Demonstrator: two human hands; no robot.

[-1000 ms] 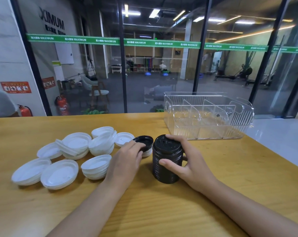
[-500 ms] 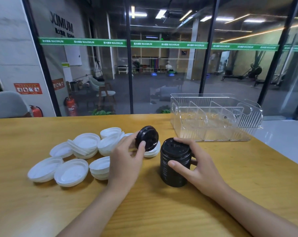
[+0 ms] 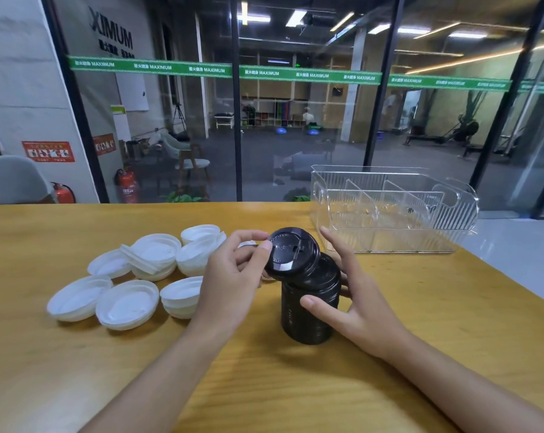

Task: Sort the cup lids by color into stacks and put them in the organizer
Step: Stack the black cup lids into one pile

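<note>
- Black lid (image 3: 292, 254): frame centre, tilted, poised over top of black stack (image 3: 308, 320). Judged purpose: seat it as next layer.
- Left hand (image 3: 230, 276): thumb and fingertips pinch lid rim at its left edge.
- Right hand (image 3: 358, 301): fingers spread, mostly straight. Thumb touches stack side and fingers sit behind it, likely bracing stack against tipping.
- White lids (image 3: 127, 301): loose, unsorted on surface (image 3: 452, 307), centre left.
- Organizer (image 3: 398, 239): clear, upper right, no lids inside.

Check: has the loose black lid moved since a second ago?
Yes. The left hand has lifted the black lid off the white lids, up and rightward; it now tilts over the black stack.
</note>
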